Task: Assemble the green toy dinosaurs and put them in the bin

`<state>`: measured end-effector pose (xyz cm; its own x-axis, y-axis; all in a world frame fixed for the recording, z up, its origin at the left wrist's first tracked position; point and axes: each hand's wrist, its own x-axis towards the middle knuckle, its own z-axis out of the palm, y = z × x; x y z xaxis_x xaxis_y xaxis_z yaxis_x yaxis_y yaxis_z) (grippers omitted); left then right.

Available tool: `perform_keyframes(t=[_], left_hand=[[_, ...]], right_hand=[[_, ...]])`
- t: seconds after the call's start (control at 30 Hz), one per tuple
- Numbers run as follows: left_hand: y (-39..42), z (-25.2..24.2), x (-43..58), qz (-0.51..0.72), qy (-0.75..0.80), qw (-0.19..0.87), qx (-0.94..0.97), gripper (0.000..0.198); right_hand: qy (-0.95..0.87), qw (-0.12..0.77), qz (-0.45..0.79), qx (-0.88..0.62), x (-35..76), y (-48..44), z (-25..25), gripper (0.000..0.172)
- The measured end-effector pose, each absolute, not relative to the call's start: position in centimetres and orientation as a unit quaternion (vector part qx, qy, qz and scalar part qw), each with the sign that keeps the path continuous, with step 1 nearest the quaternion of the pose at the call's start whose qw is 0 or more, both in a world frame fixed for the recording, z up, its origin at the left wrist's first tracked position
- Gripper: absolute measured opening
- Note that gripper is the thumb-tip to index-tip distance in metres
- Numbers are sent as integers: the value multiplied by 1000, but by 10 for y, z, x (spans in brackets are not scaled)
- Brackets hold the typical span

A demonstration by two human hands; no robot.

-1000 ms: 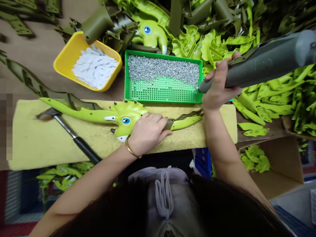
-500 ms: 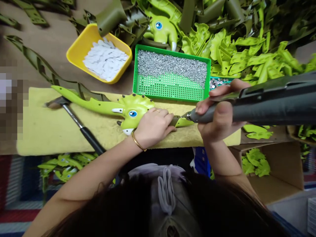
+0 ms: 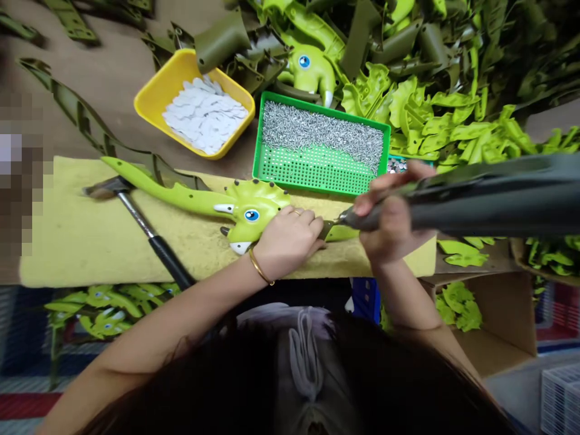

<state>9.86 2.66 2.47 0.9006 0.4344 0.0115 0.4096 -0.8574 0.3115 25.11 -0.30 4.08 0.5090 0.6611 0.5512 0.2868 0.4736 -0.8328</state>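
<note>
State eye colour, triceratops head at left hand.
The triceratops head has a blue eye with a black pupil; clearest in the head view.

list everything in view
cloth: 1, yellow, bench front
dinosaur-head toy: 1, mostly lime, on cloth
power screwdriver: 1, dark grey, tip at toy
hammer: 1, black and silver, on cloth
curved strip: 1, olive, left, overlapping cloth
bin: 1, yellow, back left
flat pieces: many, white, in bin
perforated tray: 1, green, behind toy
screws: many, silver, in tray
discs: several, silver, right of tray
loose parts: many, lime, back right
moulded parts: many, olive, back
eyed parts: several, lime, below cloth
carton: 1, brown, lower right
crate: 1, white, lower right corner
bracelet: 1, gold, left wrist
left hand: 1, bare, on toy
right hand: 1, bare, gripping screwdriver
</note>
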Motion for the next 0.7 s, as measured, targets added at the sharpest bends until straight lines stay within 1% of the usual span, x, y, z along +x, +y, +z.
perform_keyframes(t=[0.07,0.1,0.17,0.23,0.3,0.37,0.4,0.47,0.53,0.57,0.63,0.7], left_hand=[[25,26,97,48,207,146,966,38],[24,27,94,67,198,142,968,39],[22,31,83,132,191,139,963,39],[18,35,62,204,243,137,938,34],[16,37,35,247,368,137,886,25],[14,34,10,258,513,168,801,22],[13,32,0,255,571,214,751,25],[13,26,-13,232,628,368,645,37],[13,22,-16,202,616,530,547,49],[13,20,-14,201,601,585,507,53],[14,19,-6,225,579,647,443,58],[13,19,4,270,564,673,395,57]], right_hand=[[-417,795,31,-440,258,28,48,24],[-388,810,-9,-440,263,43,48,21],[-350,802,-52,-481,273,70,40,26],[-345,764,-21,-545,282,85,25,36],[-356,734,26,-578,288,90,9,42],[-365,726,45,-581,291,89,-5,45],[-368,728,44,-576,293,88,-11,46],[-387,724,47,-570,295,85,-19,51],[-419,703,52,-572,295,84,-21,55],[-428,697,41,-574,295,85,-19,55],[-419,703,9,-574,291,85,-9,52],[-391,743,-8,-543,285,81,11,44]])
